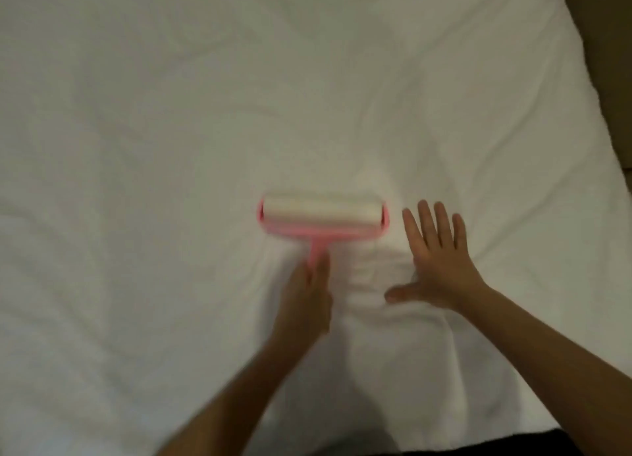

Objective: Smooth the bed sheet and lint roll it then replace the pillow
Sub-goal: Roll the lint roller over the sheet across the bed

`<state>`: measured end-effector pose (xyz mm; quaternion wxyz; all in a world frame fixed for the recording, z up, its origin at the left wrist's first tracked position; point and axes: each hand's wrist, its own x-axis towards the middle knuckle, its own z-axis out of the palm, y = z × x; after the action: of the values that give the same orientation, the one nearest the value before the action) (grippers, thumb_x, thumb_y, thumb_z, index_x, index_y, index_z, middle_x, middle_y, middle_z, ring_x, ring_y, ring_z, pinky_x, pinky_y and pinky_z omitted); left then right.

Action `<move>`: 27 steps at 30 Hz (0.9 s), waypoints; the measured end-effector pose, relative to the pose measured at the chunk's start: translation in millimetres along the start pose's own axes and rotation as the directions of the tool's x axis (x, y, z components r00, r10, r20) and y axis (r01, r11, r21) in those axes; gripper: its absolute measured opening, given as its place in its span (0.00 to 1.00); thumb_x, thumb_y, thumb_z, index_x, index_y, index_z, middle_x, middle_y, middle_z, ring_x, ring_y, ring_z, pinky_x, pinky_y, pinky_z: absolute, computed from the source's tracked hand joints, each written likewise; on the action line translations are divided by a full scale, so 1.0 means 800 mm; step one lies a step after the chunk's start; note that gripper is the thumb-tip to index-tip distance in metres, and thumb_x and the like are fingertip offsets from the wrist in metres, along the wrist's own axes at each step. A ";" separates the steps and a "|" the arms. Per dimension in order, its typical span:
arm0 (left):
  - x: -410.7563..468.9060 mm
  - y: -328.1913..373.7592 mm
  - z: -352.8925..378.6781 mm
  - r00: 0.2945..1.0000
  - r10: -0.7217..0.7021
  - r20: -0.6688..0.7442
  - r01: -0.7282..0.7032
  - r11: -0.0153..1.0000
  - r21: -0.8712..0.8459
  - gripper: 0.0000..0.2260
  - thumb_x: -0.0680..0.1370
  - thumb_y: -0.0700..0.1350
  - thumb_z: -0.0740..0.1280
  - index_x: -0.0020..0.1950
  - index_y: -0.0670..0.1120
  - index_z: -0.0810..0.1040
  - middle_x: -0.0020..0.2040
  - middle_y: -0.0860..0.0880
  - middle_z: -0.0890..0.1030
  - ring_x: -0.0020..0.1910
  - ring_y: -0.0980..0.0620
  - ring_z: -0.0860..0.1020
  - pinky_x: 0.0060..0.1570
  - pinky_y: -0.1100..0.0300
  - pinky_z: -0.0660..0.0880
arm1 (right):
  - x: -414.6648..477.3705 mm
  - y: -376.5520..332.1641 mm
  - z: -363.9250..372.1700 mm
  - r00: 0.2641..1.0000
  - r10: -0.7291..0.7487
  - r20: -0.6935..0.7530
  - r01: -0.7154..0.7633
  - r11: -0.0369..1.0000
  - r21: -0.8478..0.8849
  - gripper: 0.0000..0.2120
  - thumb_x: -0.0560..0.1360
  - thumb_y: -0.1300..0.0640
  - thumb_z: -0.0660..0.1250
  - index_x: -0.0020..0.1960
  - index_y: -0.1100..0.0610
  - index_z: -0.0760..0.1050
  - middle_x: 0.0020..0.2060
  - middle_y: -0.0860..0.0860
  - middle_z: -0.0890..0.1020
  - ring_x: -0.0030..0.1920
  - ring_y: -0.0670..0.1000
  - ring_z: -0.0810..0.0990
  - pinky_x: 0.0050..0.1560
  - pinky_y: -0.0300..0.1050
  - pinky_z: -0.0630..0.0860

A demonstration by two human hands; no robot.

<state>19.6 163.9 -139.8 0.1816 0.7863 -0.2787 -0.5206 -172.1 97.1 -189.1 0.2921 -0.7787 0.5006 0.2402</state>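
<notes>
A white bed sheet (pixel 171 131) fills almost the whole view, with creases fanning out from its middle. My left hand (pixel 304 295) is shut on the pink handle of a lint roller (pixel 323 214), whose wide white roll lies flat on the sheet just ahead of the hand; the hand is motion-blurred. My right hand (pixel 437 264) rests flat on the sheet to the right of the roller, fingers spread, a small gap between it and the roller's end. Bunched folds sit between the two hands. No pillow is in view.
The bed's right edge (pixel 588 120) runs down the right side, with a brown surface (pixel 612 62) beyond it. A dark strip (pixel 496 447) shows at the bottom edge of the view.
</notes>
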 end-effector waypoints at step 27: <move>-0.147 -0.195 -0.033 0.988 -0.112 0.107 0.100 0.989 0.106 0.25 0.75 0.67 0.55 0.46 0.45 0.74 0.20 0.50 0.67 0.21 0.52 0.65 0.30 0.54 0.64 | -0.135 -0.049 0.171 0.992 0.074 -0.100 -0.069 0.996 0.053 0.60 0.54 0.23 0.52 0.75 0.60 0.49 0.72 0.60 0.59 0.73 0.61 0.53 0.71 0.56 0.40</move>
<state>46.8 359.5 -135.0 0.0978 0.7776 -0.2721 -0.5583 -188.9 274.0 -206.5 0.2765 -0.7640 0.5482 0.1982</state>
